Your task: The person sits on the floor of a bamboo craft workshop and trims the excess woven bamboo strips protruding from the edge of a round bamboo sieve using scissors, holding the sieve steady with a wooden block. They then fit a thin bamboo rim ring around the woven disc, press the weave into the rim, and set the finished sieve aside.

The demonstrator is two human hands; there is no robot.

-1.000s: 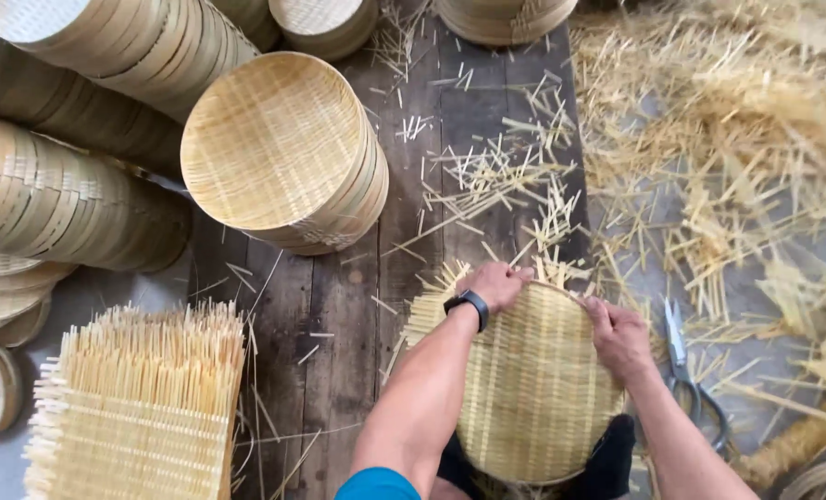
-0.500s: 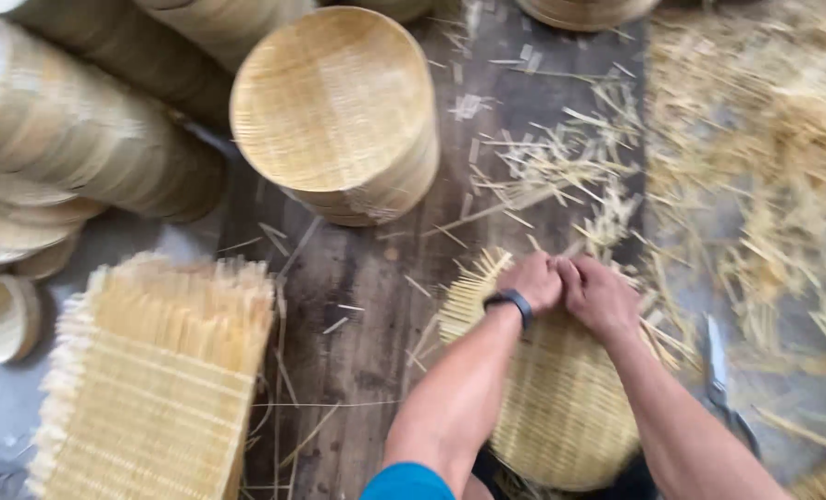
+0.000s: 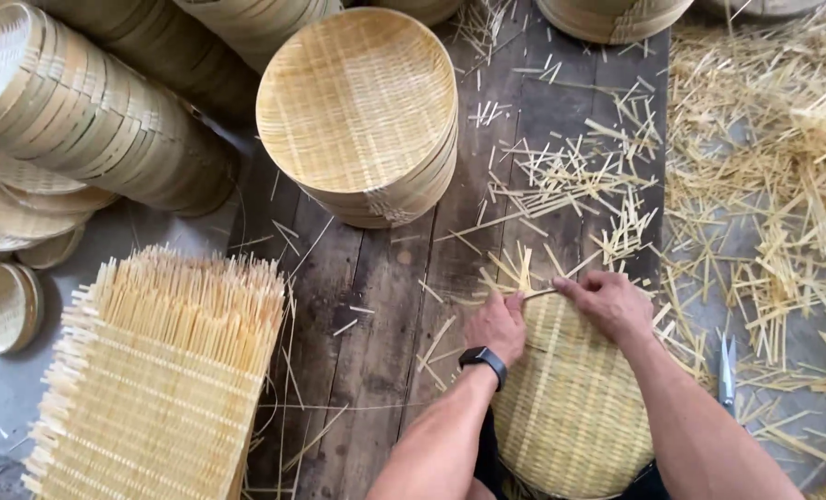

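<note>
- Dark plank floor [image 3: 376, 306] carries all items.
- Stack of round woven trays [image 3: 362, 111] stands on the planks: landmark.
- Left of the stack: rows of trays on edge [image 3: 89, 111].
- Below-left of it: pile of square woven mats [image 3: 154, 389].
- Right of it: loose bamboo offcuts [image 3: 765, 185]; scissors [image 3: 726, 370] among them.

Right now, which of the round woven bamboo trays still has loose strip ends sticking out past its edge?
The woven tray under the left hand and right hand. The finished tray stack behind it and the stacks lying sideways have trimmed, bound rims.
</note>
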